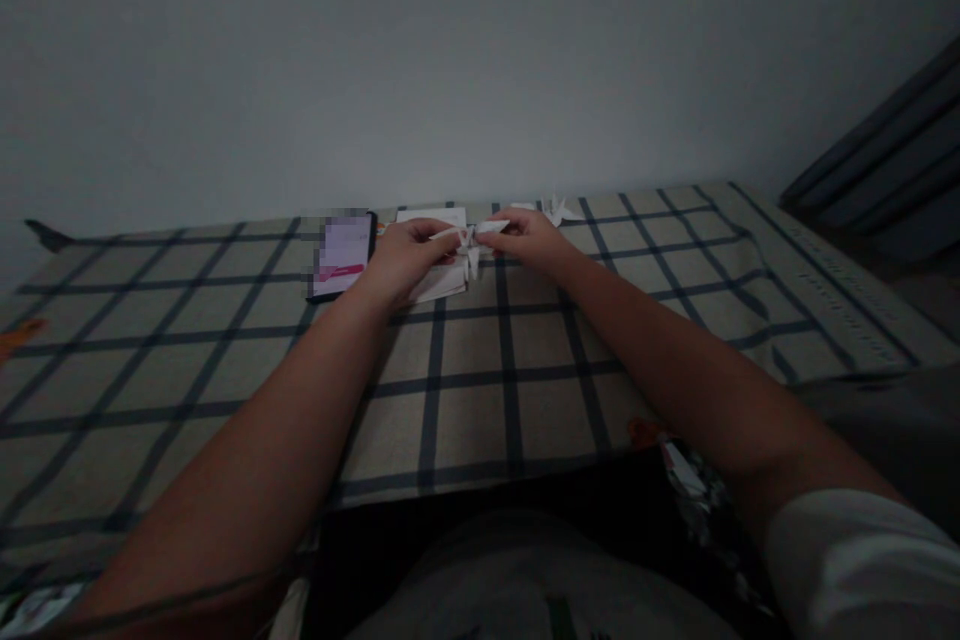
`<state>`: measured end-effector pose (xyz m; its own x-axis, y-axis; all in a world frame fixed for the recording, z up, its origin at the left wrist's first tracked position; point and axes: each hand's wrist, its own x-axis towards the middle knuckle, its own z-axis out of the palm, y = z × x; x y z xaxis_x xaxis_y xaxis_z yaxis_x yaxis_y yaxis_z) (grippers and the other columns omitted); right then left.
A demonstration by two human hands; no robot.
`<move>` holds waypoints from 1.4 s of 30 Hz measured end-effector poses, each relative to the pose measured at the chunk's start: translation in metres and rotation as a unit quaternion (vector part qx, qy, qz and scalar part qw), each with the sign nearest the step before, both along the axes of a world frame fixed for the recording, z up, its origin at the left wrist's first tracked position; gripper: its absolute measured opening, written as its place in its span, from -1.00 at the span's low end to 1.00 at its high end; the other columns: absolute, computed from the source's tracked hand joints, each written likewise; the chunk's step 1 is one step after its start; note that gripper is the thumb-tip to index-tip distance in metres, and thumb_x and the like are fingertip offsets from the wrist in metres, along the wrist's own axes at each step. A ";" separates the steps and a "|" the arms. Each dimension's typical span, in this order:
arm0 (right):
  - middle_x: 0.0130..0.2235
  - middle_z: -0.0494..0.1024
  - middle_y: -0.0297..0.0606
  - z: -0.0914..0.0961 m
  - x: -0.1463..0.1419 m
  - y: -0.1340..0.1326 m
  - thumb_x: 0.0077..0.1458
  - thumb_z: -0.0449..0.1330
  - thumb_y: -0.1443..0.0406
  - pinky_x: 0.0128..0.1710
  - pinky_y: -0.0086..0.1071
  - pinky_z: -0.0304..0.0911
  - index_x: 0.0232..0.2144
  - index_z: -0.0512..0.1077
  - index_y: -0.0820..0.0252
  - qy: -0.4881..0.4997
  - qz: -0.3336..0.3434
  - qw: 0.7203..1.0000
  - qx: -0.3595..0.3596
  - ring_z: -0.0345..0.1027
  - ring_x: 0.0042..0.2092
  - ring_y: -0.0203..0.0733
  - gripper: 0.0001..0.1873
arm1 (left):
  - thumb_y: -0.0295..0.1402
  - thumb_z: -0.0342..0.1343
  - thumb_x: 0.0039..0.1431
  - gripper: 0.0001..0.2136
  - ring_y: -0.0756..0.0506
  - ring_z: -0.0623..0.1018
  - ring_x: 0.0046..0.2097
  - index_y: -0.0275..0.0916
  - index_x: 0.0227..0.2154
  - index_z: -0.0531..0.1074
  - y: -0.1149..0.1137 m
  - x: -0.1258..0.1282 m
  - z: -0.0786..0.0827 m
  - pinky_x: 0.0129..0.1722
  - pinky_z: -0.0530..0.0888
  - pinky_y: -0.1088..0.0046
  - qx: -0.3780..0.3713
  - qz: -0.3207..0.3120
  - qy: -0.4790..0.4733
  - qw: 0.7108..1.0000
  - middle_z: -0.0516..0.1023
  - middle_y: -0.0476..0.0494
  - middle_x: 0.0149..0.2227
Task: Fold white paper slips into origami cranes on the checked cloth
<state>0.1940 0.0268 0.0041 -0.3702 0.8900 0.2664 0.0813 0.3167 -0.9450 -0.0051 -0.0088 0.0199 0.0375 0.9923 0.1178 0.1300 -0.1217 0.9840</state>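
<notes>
A small folded white paper crane (pixel 472 252) is held up between my two hands, over the far part of the table. My left hand (pixel 411 255) pinches its left side between thumb and fingers. The right side is gripped by my right hand (pixel 526 236), also closed, with a paper point showing above the fingers. Beneath and behind my left hand lie white sheets of paper (pixel 442 285), partly covered by it. Just beyond my right hand stands another white folded paper crane (pixel 556 211).
A lit phone (pixel 346 255), partly blurred out, lies left of my left hand. A checked cloth (pixel 480 420) covers the table, which meets a pale wall (pixel 480 50). Dark folded fabric (pixel 892 140) is at the far right. An orange thing (pixel 22 335) shows at the left edge.
</notes>
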 end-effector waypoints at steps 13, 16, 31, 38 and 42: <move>-0.52 0.47 -0.36 -0.007 0.002 0.006 0.01 0.39 0.20 -0.41 -0.43 0.20 -0.51 0.50 0.24 0.029 0.002 0.996 -0.079 0.27 -0.44 -0.35 -0.77 | -0.22 0.49 -0.10 -0.73 0.04 0.41 -0.53 -0.28 -0.53 0.55 -0.001 -0.001 0.004 -0.48 0.36 0.52 -0.016 -0.009 0.035 0.999 0.51 -0.04 -0.58; -0.50 0.49 -0.34 -0.005 -0.001 0.003 -0.01 0.40 0.29 -0.39 -0.45 0.23 -0.51 0.50 0.27 0.095 0.018 0.986 -0.139 0.31 -0.43 -0.36 -0.82 | -0.23 0.52 -0.17 -0.70 0.06 0.41 -0.53 -0.29 -0.56 0.54 0.002 0.000 0.003 -0.49 0.37 0.55 -0.068 -0.030 -0.046 0.996 0.50 -0.05 -0.57; -0.40 0.58 -0.29 0.004 -0.002 0.001 0.25 0.21 0.38 -0.29 -0.45 0.37 -0.33 0.51 0.26 0.201 0.095 0.923 -0.313 0.41 -0.38 -0.32 -0.90 | -0.31 0.46 0.03 -0.77 0.10 0.41 -0.56 -0.25 -0.52 0.51 0.008 -0.002 0.005 -0.53 0.41 0.58 -0.161 -0.068 -0.137 0.975 0.47 0.00 -0.56; -0.44 0.55 -0.31 0.002 -0.003 0.001 0.23 0.22 0.37 -0.29 -0.43 0.38 -0.36 0.49 0.24 0.220 0.067 0.924 -0.305 0.41 -0.40 -0.32 -0.90 | -0.49 0.35 0.15 -0.83 0.14 0.39 -0.56 -0.30 -0.50 0.51 0.007 0.000 0.005 -0.57 0.40 0.71 -0.201 -0.057 -0.221 0.953 0.47 -0.02 -0.54; -0.42 0.58 -0.26 0.001 -0.004 0.002 0.21 0.22 0.36 -0.26 -0.38 0.42 -0.35 0.49 0.23 0.208 0.060 0.931 -0.293 0.42 -0.40 -0.28 -0.93 | -0.51 0.32 0.18 -0.86 0.14 0.42 -0.55 -0.30 -0.47 0.53 0.010 -0.001 0.003 -0.54 0.44 0.72 -0.202 -0.068 -0.231 0.949 0.50 -0.04 -0.52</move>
